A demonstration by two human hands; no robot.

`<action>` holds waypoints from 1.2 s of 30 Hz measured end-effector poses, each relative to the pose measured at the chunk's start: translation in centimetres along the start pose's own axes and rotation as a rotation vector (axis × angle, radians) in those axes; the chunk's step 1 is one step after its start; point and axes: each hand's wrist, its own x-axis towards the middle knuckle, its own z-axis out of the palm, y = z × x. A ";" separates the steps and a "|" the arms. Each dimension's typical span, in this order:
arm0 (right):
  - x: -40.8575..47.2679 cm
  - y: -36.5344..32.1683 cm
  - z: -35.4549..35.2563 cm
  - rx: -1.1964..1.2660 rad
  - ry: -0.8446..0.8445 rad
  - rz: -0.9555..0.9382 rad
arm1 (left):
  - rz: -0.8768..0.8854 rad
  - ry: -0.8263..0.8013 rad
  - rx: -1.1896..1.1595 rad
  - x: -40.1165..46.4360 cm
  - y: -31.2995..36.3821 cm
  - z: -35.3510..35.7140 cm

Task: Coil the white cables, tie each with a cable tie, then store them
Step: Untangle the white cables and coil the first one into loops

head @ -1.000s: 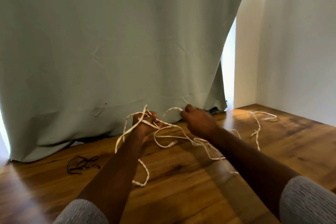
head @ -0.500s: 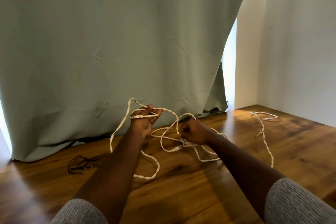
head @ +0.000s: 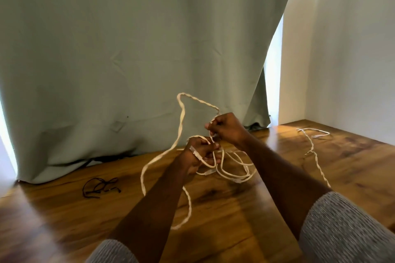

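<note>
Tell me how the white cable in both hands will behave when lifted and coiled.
The white cable is probably floppy: it droops in loose loops from the left hand and right hand. Likely light, since pinching fingers carry it. Its overlapping loops may snag.

Both hands are up over the table (head: 213, 209), in the middle. The left hand (head: 197, 159) is just near of the right hand (head: 227, 129). A cable (head: 181, 126) loops between them and hangs down onto the table. Another cable (head: 314, 149) lies far right. Cable ties (head: 99, 186) lie left. A curtain (head: 128, 49) hangs behind.
</note>
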 end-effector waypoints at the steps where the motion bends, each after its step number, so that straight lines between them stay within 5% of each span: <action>1: -0.2 -0.1 0.0 -0.034 -0.012 -0.023 | -0.001 0.036 0.012 0.1 -0.1 0.4; 10: -3.7 1.6 0.1 -0.557 -0.095 -0.218 | -0.075 0.206 -0.093 1.5 -0.2 -1.8; 17: -1.4 2.1 -2.9 -0.593 -0.154 -0.235 | -0.070 0.398 -0.097 1.9 0.1 -3.8; 22: -1.2 3.0 -4.6 -0.674 -0.113 -0.309 | -0.016 0.457 -0.318 1.9 1.3 -5.6; 27: -1.2 4.5 -5.0 -0.900 -0.156 -0.150 | 0.017 0.458 -0.441 1.9 1.7 -6.5; 32: -1.3 3.4 -3.8 -0.746 -0.249 -0.214 | 0.035 0.449 -0.506 2.0 1.8 -6.2; 36: -1.2 2.4 -2.9 -0.673 -0.171 -0.274 | 0.051 0.425 -0.510 1.8 1.7 -6.0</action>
